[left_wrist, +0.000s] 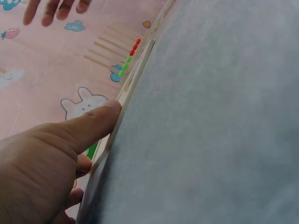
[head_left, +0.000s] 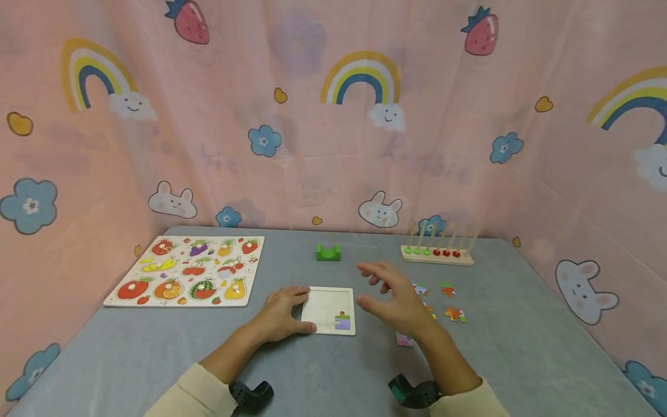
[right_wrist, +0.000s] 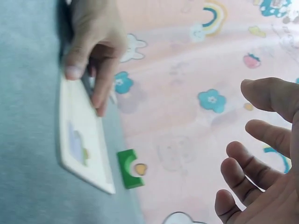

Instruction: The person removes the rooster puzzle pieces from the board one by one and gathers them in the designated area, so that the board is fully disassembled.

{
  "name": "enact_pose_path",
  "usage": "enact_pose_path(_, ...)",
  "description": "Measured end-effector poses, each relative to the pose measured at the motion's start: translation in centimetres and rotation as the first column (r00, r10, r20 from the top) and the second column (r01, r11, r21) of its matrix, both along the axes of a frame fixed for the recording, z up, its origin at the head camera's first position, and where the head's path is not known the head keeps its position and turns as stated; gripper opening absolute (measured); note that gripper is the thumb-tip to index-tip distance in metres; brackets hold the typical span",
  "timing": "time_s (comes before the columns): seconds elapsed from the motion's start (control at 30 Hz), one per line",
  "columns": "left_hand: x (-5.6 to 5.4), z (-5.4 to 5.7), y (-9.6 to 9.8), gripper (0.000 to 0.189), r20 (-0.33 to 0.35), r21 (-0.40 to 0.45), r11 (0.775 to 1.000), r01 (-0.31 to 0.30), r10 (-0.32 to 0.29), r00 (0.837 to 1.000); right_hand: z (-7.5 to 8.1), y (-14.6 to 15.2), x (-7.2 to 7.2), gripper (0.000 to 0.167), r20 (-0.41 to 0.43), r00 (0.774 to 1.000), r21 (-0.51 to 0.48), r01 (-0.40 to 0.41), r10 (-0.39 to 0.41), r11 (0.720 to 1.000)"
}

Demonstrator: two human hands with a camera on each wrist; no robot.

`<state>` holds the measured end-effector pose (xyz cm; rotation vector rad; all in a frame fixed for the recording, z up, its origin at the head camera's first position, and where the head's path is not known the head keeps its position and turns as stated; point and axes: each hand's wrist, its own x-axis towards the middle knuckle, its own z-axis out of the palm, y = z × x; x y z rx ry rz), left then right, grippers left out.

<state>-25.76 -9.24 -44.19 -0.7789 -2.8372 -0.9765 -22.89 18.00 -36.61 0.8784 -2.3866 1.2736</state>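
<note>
A small pale wooden puzzle tray lies flat on the table, with one purple-and-green puzzle piece in its near right corner. My left hand grips the tray by its left side, thumb at the near edge and fingers at the far edge. The left wrist view shows the thumb against the tray's rim. Raised to the right of the tray, my right hand holds nothing; its fingers are spread and loosely bent. Loose puzzle pieces lie beyond and beside it, some partly hidden by the hand and forearm.
A large fruit puzzle board lies at the left. Behind the tray stands a green notched block. A wooden peg rack with green and red beads stands at the back right. A pink patterned curtain surrounds the grey table.
</note>
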Motion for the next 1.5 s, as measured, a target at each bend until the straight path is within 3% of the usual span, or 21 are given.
enact_pose_path(0.33, 0.0, 0.0, -0.2, 0.075, 0.004, 0.0, 1.0, -0.02, 0.02, 1.0, -3.2, -1.6, -0.9, 0.053, 0.163, 0.986, 0.055, 0.032, -0.04, 0.998)
enact_pose_path(0.57, 0.3, -0.1, -0.2, 0.073, -0.001, -0.007, 1.0, -0.029, 0.029, 1.0, -5.0, -2.0, -1.3, 0.051, 0.179, 0.984, 0.102, -0.034, 0.015, 0.994)
enact_pose_path(0.73, 0.4, 0.0, -0.1, 0.073, 0.014, -0.003, 1.0, -0.028, 0.028, 1.0, -5.9, -2.1, -1.3, 0.051, 0.203, 0.979, 0.129, -0.031, 0.004, 0.991)
enact_pose_path(1.07, 0.1, 0.1, 0.1, 0.074, 0.005, 0.002, 1.0, -0.02, 0.02, 1.0, -6.5, -2.3, -1.1, 0.051, 0.226, 0.974, 0.2, -0.016, -0.03, 0.98)
enact_pose_path(1.2, 0.0, 0.1, 0.1, 0.074, 0.008, 0.01, 1.0, -0.014, 0.014, 1.0, -6.6, -2.3, -1.1, 0.053, 0.213, 0.976, 0.277, -0.008, -0.054, 0.961)
enact_pose_path(1.37, 0.0, 0.2, 0.1, 0.073, 0.0, 0.004, 1.0, -0.006, 0.006, 1.0, -6.8, -2.5, -1.0, 0.041, 0.142, 0.988, 0.369, 0.008, -0.065, 0.93)
enact_pose_path(1.5, -0.1, 0.2, 0.1, 0.072, -0.008, 0.0, 1.0, -0.004, 0.004, 1.0, -6.8, -2.5, -1.0, 0.034, 0.13, 0.99, 0.366, 0.01, -0.061, 0.93)
